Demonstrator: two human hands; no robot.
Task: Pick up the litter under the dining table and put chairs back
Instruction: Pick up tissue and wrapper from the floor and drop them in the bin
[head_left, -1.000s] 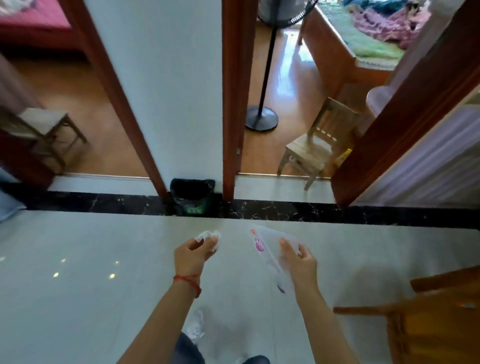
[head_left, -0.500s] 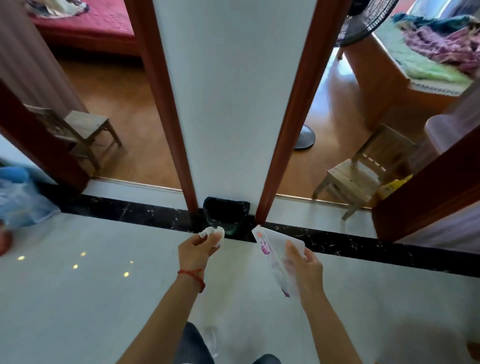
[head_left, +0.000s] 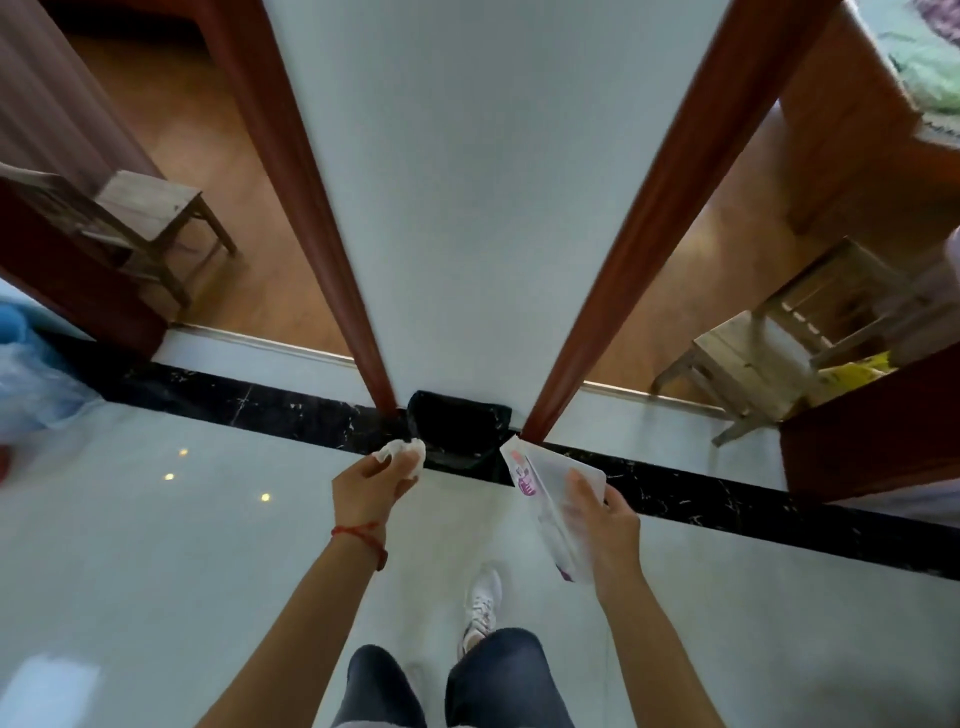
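Fingers (head_left: 410, 460) with tissue (head_left: 400, 451) nearer bin (head_left: 457, 431).

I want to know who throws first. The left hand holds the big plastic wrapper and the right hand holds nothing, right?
Not quite. In the head view the left hand pinches a crumpled white tissue; the right hand holds the plastic wrapper.

A home — tiled hallway floor (head_left: 156, 571), wooden door frames (head_left: 311, 208), bedrooms beyond, small wooden chairs (head_left: 150, 218)

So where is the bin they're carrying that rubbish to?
The black bin sits on the floor against the white wall, between two red-brown door frames, just ahead of both hands.
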